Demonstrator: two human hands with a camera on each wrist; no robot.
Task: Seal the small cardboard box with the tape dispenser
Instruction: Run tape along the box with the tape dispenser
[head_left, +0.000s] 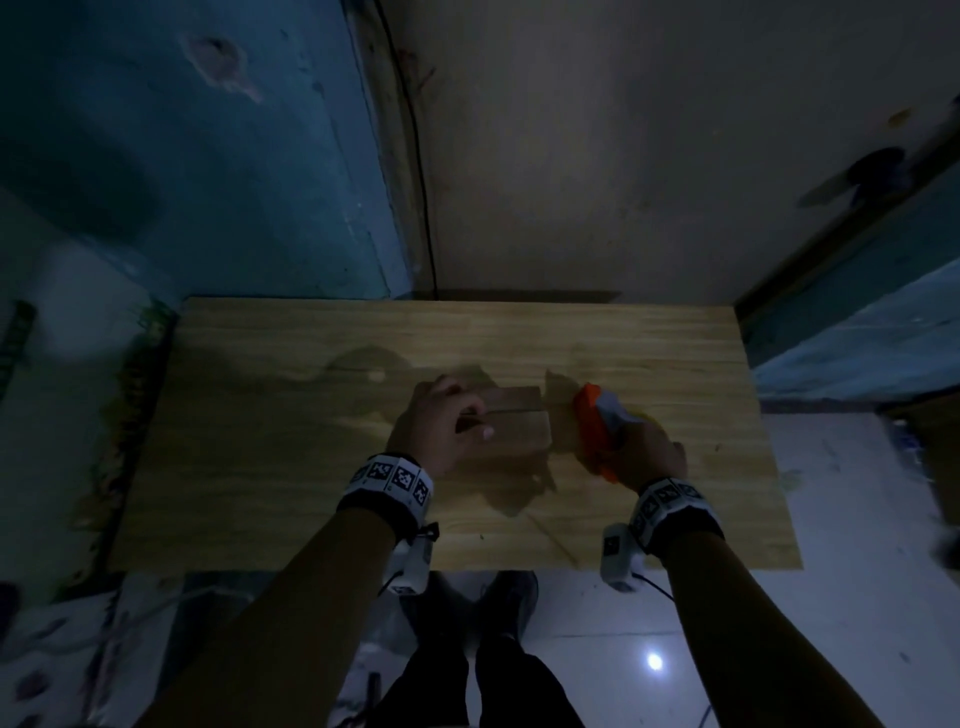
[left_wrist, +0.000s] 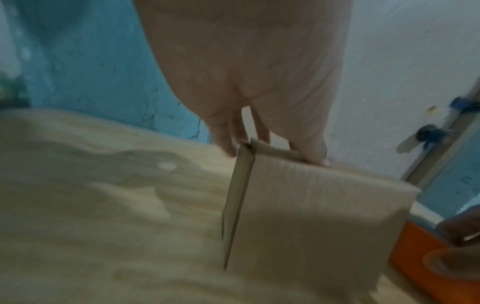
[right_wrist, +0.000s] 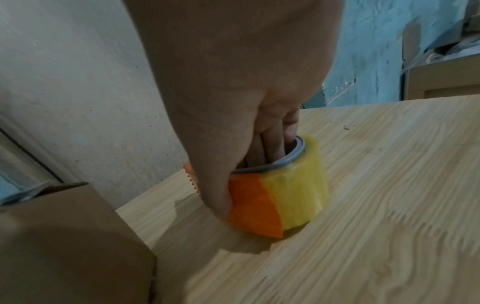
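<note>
The small cardboard box (head_left: 519, 423) lies in the middle of the wooden table (head_left: 291, 467), flaps folded down with a seam along its top. My left hand (head_left: 467, 415) holds its left end, fingers over the far edge and thumb on the near side; the left wrist view shows the fingers (left_wrist: 314, 152) on the far rim of the box (left_wrist: 311, 216). Just right of the box, my right hand (head_left: 639, 452) grips the orange tape dispenser (head_left: 597, 421) with its yellowish roll. In the right wrist view its fingers (right_wrist: 272, 144) reach into the roll's core and the thumb presses the orange side of the dispenser (right_wrist: 259, 207), low at the tabletop.
The table stands against a wall, blue (head_left: 208, 156) on the left and beige (head_left: 623, 156) on the right. A dark cable (head_left: 421, 182) runs down the wall behind it. My legs (head_left: 493, 675) and a white tiled floor (head_left: 831, 597) are below the near edge.
</note>
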